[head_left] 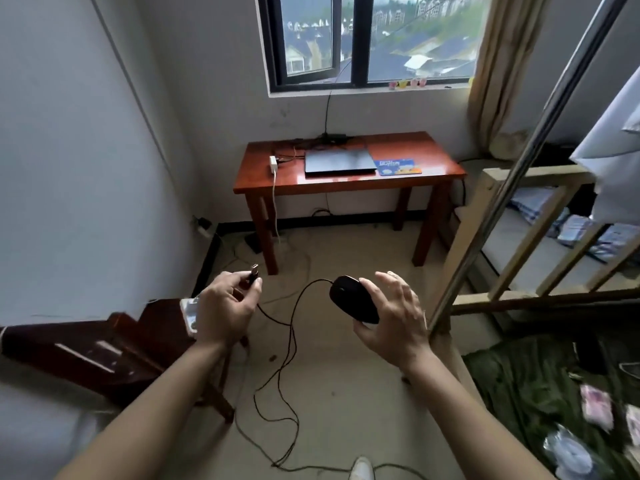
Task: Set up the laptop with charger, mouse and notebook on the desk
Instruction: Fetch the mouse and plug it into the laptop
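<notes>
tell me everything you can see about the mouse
The mouse is a black, wired, glossy plastic one, held off the ground in the right hand, tilted with its nose up and left. Its thin black cable leaves the nose, droops in loose loops to the floor, and ends in a USB plug pinched in the left hand. It is not yet on the desk.

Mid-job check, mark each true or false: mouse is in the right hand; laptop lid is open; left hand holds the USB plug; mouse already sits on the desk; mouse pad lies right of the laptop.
1. Mouse in right hand: true.
2. Laptop lid open: false, it lies closed on the desk.
3. Left hand holds the USB plug: true.
4. Mouse on desk: false, it is held well short of it.
5. Mouse pad right of laptop: true.
</notes>
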A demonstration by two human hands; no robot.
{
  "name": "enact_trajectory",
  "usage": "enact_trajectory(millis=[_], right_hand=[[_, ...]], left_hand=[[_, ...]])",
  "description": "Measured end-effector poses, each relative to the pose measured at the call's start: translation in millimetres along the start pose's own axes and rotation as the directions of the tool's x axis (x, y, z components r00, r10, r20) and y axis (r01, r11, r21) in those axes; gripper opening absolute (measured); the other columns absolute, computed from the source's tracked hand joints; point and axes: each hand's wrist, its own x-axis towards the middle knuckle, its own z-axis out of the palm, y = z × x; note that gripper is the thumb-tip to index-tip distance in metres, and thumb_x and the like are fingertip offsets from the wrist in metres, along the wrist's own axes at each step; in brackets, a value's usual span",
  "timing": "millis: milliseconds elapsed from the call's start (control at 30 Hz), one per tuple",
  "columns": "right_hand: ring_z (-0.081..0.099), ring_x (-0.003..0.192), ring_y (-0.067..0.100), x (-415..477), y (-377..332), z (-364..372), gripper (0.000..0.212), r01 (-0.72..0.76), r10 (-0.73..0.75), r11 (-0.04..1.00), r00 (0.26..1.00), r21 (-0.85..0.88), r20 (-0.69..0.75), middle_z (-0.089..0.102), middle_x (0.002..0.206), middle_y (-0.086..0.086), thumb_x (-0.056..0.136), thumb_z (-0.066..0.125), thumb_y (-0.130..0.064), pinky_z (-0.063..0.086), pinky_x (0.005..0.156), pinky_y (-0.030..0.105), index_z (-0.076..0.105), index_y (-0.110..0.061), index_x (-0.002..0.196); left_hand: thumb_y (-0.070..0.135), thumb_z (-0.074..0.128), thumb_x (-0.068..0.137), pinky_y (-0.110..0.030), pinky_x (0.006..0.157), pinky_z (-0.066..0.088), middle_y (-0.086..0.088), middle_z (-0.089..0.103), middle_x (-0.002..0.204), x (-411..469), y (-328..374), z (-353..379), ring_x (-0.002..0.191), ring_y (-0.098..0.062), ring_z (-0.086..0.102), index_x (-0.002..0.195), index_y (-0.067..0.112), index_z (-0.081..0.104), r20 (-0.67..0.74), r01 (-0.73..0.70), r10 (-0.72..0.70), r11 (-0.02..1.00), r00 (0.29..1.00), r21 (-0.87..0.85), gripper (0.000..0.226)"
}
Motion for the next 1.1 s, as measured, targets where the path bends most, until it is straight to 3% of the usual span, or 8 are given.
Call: enact_trajectory(millis=[233,567,667,767,800,900,1100], right_hand=[[0.046,0.134,0.029,166.2,65.7,33.0,0.073,-0.026,0.026,0.999,1.000,0.040,-0.008,0.054,0.135,0.006,0.066,0.076,-0.043,0.046,0.104,0.051,0.060,-0.022,0.134],[0.048,0.130,0.026,335.7,137.0,113.9,0.076,-0.123,0.127,0.990,0.990,0.071,-0.055,0.055,0.132,0.005,0.063,0.073,-0.046,0.046,0.104,0.048,0.062,-0.020,0.133],[0.048,0.129,0.026,396.3,158.5,135.9,0.076,-0.099,0.099,0.995,0.992,-0.002,-0.072,0.056,0.132,0.005,0.063,0.072,-0.049,0.047,0.103,0.049,0.063,-0.020,0.133],[0.050,0.128,0.026,467.9,175.2,143.5,0.076,-0.163,0.158,0.986,0.982,-0.046,-0.101,0.054,0.132,0.003,0.063,0.076,-0.049,0.046,0.103,0.048,0.061,-0.024,0.133],[0.050,0.127,0.026,489.2,179.0,141.9,0.075,-0.183,0.176,0.982,0.976,-0.047,-0.124,0.054,0.132,0.003,0.064,0.076,-0.049,0.046,0.103,0.047,0.061,-0.026,0.133],[0.051,0.125,0.028,551.5,196.1,134.3,0.072,-0.224,0.214,0.974,0.951,-0.019,-0.224,0.054,0.132,0.004,0.065,0.075,-0.046,0.047,0.102,0.047,0.060,-0.025,0.132],[0.050,0.123,0.027,667.0,252.2,122.5,0.071,-0.230,0.211,0.973,0.898,-0.003,-0.385,0.054,0.130,0.007,0.069,0.078,-0.042,0.044,0.104,0.042,0.059,-0.022,0.135]], left_hand=[[0.021,0.077,0.084,-0.024,0.066,0.047,0.005,0.067,0.081,163.1,31.0,65.3,0.065,-0.012,0.062,0.095,0.015,0.076,-0.101,-0.028,0.030,0.999,0.994,0.019,0.013],[0.035,0.069,0.085,-0.031,0.063,0.053,0.007,0.065,0.068,329.5,-23.8,193.6,0.060,-0.012,0.061,0.097,0.016,0.075,-0.099,0.020,-0.030,0.994,0.995,-0.107,0.023],[0.025,0.073,0.087,-0.023,0.063,0.053,0.011,0.068,0.069,391.3,-35.1,233.2,0.059,-0.001,0.062,0.097,0.018,0.075,-0.114,-0.002,-0.017,0.986,0.993,-0.166,0.012],[0.017,0.072,0.087,-0.002,0.062,0.042,0.008,0.072,0.078,468.7,-36.9,270.8,0.064,0.006,0.061,0.098,0.017,0.074,-0.065,-0.005,-0.010,0.974,0.998,-0.229,0.011],[0.016,0.071,0.087,-0.001,0.061,0.041,0.007,0.072,0.078,492.2,-34.8,281.7,0.064,0.006,0.062,0.098,0.016,0.074,-0.047,-0.009,-0.003,0.968,0.999,-0.250,0.011],[0.018,0.071,0.087,-0.006,0.061,0.045,0.009,0.072,0.079,562.0,-22.2,314.7,0.067,0.003,0.065,0.097,0.015,0.074,-0.007,-0.034,0.034,0.935,0.999,-0.353,0.011],[0.024,0.070,0.085,-0.034,0.066,0.057,0.002,0.073,0.077,670.6,4.6,393.5,0.071,-0.017,0.070,0.089,0.023,0.072,0.042,0.028,-0.005,0.827,0.999,-0.562,0.004]])
